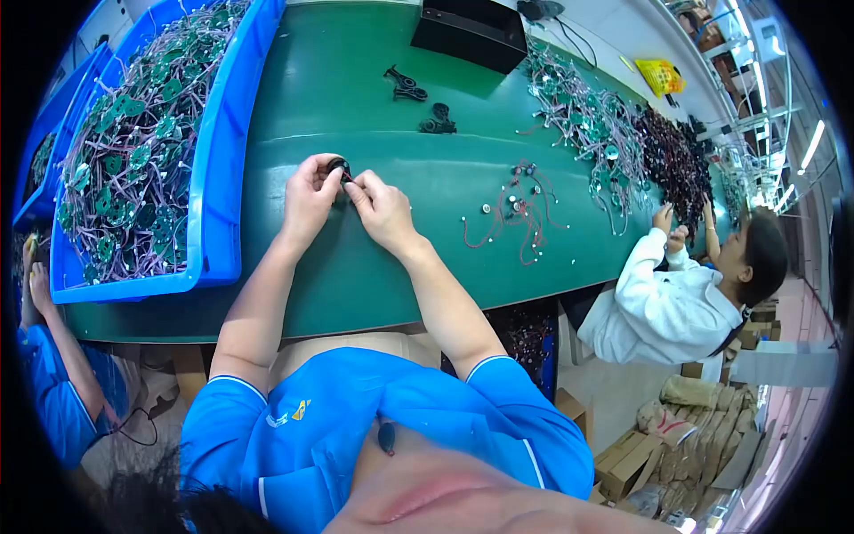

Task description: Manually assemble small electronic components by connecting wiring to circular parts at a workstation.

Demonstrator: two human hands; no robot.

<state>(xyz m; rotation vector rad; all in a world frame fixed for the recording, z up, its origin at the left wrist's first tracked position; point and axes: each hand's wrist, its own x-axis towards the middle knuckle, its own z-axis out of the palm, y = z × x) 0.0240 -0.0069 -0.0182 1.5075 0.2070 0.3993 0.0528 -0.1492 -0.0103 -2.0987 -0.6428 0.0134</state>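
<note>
Over the green work table (427,160), my left hand (307,200) pinches a small black round plastic part (337,165). Close beside it, my right hand (384,212) has its thumb and fingertips pressed together on what looks like a short dark red lead at the part's edge; the fingers partly hide it. To the right of my hands lies a loose group of small round components with red and black wires (516,206). Further back rest some black plastic parts, a pair of loop-shaped ones (406,86) and a clustered one (438,119).
A large blue bin (216,196) piled with green circuit boards and pale purple wires stands at left. A black box (470,36) sits at the back. Heaps of wired boards (583,120) and dark red-black wires (672,165) lie right, near a co-worker in a pale top (654,298).
</note>
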